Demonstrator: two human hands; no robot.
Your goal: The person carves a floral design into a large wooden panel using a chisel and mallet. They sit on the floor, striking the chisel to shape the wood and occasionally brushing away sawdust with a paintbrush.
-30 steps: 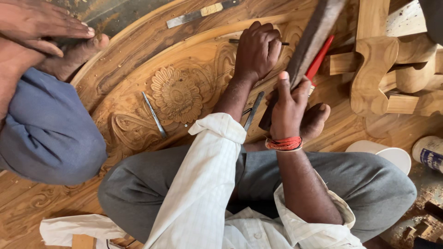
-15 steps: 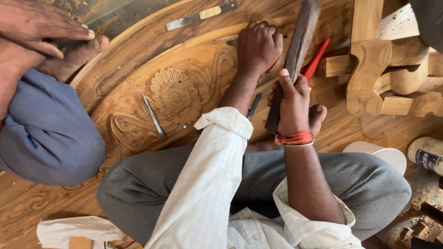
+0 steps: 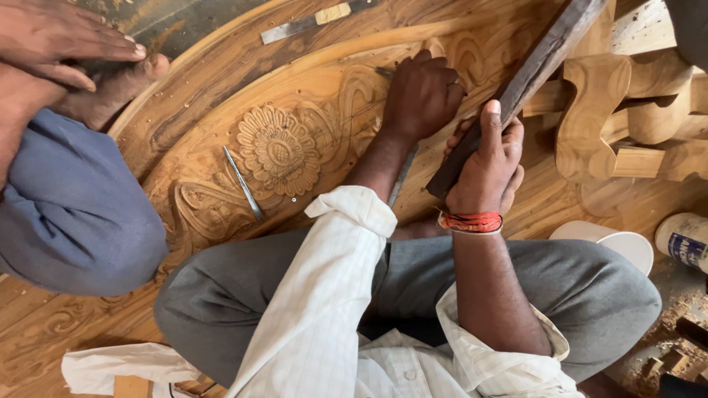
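Chisel (image 3: 385, 72) tip — under left hand (image 3: 422, 92)

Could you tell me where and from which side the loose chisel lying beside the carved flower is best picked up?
Grip the loose chisel around the middle of its thin shaft, fingers coming from above across its width. It lies flat on the carved panel, free of both hands, with the carved flower close on one side.

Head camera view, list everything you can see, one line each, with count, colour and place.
carved wooden panel with a flower relief: one, tan, under the hands
loose metal chisel: one, grey, lying left of the flower
flat metal tool with a pale handle: one, top edge
carved wooden frame pieces: several, tan, right
white round lid: one, lower right
another person's blue-trousered leg: one, left
left hand: gripping a chisel against the carving
right hand: fingers around a long dark wooden mallet stick
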